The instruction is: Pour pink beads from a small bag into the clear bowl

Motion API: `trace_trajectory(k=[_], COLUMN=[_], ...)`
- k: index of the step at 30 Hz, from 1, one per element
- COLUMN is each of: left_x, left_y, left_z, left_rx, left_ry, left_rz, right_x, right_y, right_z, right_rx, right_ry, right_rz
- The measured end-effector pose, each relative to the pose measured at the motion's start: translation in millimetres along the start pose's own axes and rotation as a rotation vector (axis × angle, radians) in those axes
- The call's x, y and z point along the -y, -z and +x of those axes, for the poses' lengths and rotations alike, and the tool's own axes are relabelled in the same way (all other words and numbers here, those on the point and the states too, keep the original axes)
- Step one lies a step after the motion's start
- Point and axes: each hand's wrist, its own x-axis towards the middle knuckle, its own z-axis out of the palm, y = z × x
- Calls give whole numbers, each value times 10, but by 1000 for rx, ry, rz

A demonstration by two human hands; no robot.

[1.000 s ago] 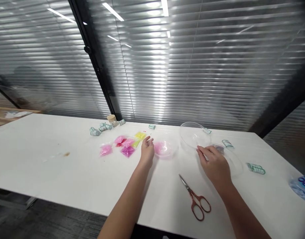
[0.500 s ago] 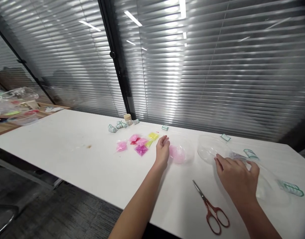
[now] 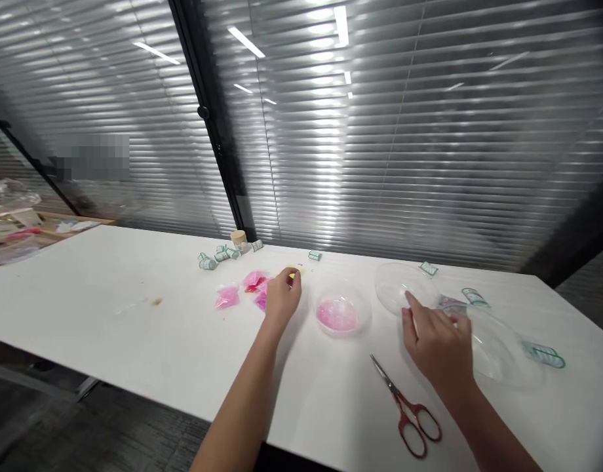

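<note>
My left hand (image 3: 283,295) hovers over the small colored packets, its fingers curved and slightly apart, with nothing visible in them. It covers part of a yellow packet (image 3: 295,269); pink packets (image 3: 227,297) and a purple packet (image 3: 261,301) lie beside it. To its right stands a clear bowl (image 3: 348,288) with pink material (image 3: 337,315) in the bottom. My right hand (image 3: 440,344) is open, its index finger stretched out at the near edge of a second clear bowl (image 3: 387,288). Whether the fingertip touches it I cannot tell.
Scissors (image 3: 397,396) with reddish handles lie near the front edge of the white table (image 3: 109,328). Another clear dish (image 3: 522,367) is at the right. Several green-and-white packets (image 3: 207,262) and a lidded jar (image 3: 238,238) are along the back, before the blinds (image 3: 380,164).
My left hand has moved left, away from the bowl with pink material to the packets. My right hand has stretched its index finger toward the second bowl. The camera view has shifted slightly.
</note>
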Motion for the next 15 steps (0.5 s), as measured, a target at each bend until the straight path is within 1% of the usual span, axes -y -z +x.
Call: trace_trajectory(k=[2, 4, 6, 8, 10, 13, 15], left_x=[84, 156, 210, 251, 285, 339, 379], left_y=[93, 156, 167, 122, 40, -85, -136], left_z=[110, 223, 316, 372, 384, 347, 316], left_rx=[8, 22, 46, 58, 58, 81, 107], left_ry=[-60, -120, -177, -209, -212, -209, -220], left_rz=[82, 168, 248, 320, 385, 463, 505], right_x=[75, 167, 258, 329, 374, 409, 426], right_y=[24, 37, 40, 31, 13, -15, -28], right_z=[1, -17, -45, -75, -104, -147, -178], right_rx=[-3, 5, 33, 72, 110, 168, 204], right_ry=[91, 132, 154, 180, 206, 233, 227], right_rz=[158, 278, 352, 384, 402, 434, 469])
